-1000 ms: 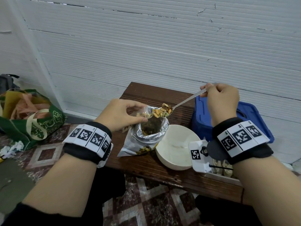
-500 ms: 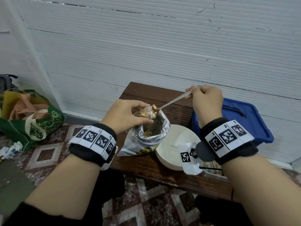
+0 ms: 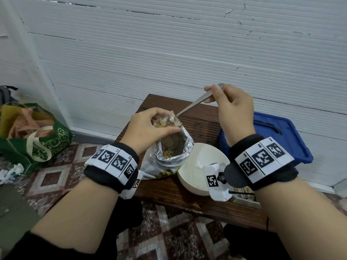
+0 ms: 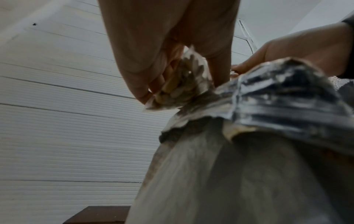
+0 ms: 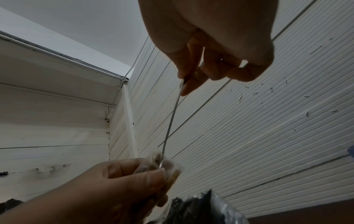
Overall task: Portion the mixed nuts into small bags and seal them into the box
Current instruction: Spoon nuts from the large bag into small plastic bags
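**Spooning nuts into a tiny clear bag**

Far left on the tiled floor [image 3: 56,177]: green tote bag [image 3: 37,143], stuffed and slumped. Moving right, left hand [image 3: 150,128] pinching a small clear bag [image 3: 166,121] by its mouth, thumb and fingers curled round it, held just above the big foil pouch [image 3: 172,152]. Small bag already lumpy with pale and tan nuts, plastic see-through and crinkled. Foil pouch standing open on the brown table [image 3: 197,199], silver inside, few nuts visible down at the bottom. White bowl [image 3: 199,166] just right of the pouch. Right hand [image 3: 232,107] gripping a metal spoon [image 3: 193,106] by the handle end, fingers curled tight, spoon tip poked into the small bag. Blue box [image 3: 277,139] far right, lid on.
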### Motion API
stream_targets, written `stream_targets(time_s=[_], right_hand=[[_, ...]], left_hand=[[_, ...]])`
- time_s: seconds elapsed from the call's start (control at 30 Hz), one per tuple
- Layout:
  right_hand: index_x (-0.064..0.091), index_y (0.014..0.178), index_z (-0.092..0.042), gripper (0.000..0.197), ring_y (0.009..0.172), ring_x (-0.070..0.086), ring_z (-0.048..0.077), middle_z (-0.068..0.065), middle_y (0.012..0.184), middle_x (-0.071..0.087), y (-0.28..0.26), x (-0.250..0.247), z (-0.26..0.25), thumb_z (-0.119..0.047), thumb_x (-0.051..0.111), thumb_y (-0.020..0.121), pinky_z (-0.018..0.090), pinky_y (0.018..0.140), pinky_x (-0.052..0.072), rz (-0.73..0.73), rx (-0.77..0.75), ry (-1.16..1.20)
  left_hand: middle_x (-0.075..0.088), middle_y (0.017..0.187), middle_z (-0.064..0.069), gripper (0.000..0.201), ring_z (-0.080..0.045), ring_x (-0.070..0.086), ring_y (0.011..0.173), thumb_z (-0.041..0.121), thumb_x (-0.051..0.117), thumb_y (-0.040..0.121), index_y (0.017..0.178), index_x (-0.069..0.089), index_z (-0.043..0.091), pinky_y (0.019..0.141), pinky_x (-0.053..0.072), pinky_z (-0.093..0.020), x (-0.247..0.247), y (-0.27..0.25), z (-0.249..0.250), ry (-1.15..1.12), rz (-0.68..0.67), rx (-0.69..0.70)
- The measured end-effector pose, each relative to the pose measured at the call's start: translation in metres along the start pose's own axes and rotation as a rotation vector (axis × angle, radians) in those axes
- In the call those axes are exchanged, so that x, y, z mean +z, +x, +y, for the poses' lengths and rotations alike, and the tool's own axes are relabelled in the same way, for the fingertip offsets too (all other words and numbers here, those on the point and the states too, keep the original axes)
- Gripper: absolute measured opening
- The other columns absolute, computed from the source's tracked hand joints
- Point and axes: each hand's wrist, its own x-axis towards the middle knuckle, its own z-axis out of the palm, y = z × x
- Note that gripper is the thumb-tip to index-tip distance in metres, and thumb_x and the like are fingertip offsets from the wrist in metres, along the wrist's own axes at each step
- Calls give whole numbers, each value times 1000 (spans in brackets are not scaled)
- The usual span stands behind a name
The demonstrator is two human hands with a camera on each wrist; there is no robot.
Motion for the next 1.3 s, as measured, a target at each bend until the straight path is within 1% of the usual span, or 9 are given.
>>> stream_targets(time_s=[0.1, 0.23, 0.5, 0.6, 0.7, 0.83, 1.07, 1.17, 1.3], right_hand=[[71, 89, -20, 19, 79, 63, 7, -2, 77, 67, -1, -3, -5, -18, 54, 97, 18, 81, 48, 8, -77, 62], [71, 94, -10, 19, 77, 61, 6, 0, 81, 66, 0, -9, -7, -14, 52, 97, 14, 77, 47, 92, -140, 117], [67, 79, -29, 25, 70, 61, 0, -13, 70, 64, 1, -23, 5, -21, 52, 97, 13, 72, 45, 324, 2, 26], [68, 76, -30, 25, 66, 57, 1, -12, 63, 61, -9, -21, 15, -23, 55, 95, 17, 69, 45, 240, 44, -90], [71, 77, -21, 22, 54, 50, -1, -14, 55, 54, -30, -9, 25, -23, 58, 94, 7, 62, 38, 102, 24, -276], [71, 77, -25, 22, 70, 59, 14, -16, 60, 59, -56, 11, 45, -29, 57, 93, 48, 89, 47, -24, -2, -433], [66, 103, -26, 26, 103, 47, 19, -4, 97, 62, -74, 24, 61, -47, 57, 89, 32, 81, 28, -107, 117, -652], [66, 105, -28, 30, 101, 52, 18, -11, 85, 61, -70, 20, 59, -51, 59, 87, 31, 82, 29, -142, 228, -610], [72, 89, -26, 15, 89, 62, 15, -16, 69, 58, -62, 19, 58, -40, 66, 85, 39, 86, 50, -204, 321, -459]], left_hand=[[66, 93, 15, 38, -1, 60, 87, 43, 83, 64, 95, 67, 29, 76, 48, -15, -1, 3, -4, -14, 36, -39], [66, 93, 13, 37, -2, 61, 89, 43, 82, 66, 96, 67, 25, 76, 48, -15, -4, 5, -7, -45, 62, -78], [64, 94, 15, 36, 9, 58, 87, 37, 80, 70, 99, 65, 22, 65, 44, -1, -13, 6, -6, -152, 123, -94], [63, 91, 18, 27, 16, 59, 80, 31, 80, 72, 92, 62, 29, 66, 45, -1, -15, 4, 0, -219, 153, -73], [63, 89, 18, 26, 20, 59, 73, 23, 79, 74, 89, 60, 31, 65, 44, -1, -13, 2, 8, -267, 160, -29], [66, 90, 15, 27, 15, 61, 76, 21, 80, 73, 92, 63, 29, 69, 47, -4, -9, 0, 13, -278, 155, 12], [70, 95, 9, 38, 6, 65, 83, 24, 81, 71, 107, 68, 16, 74, 49, -8, -6, -1, 14, -257, 133, 43], [70, 97, 8, 39, 4, 65, 85, 26, 81, 71, 108, 69, 17, 73, 49, -8, -7, 0, 13, -237, 129, 39], [70, 98, 9, 41, 2, 66, 88, 29, 81, 70, 108, 69, 20, 76, 51, -10, -7, 0, 12, -223, 123, 25]])
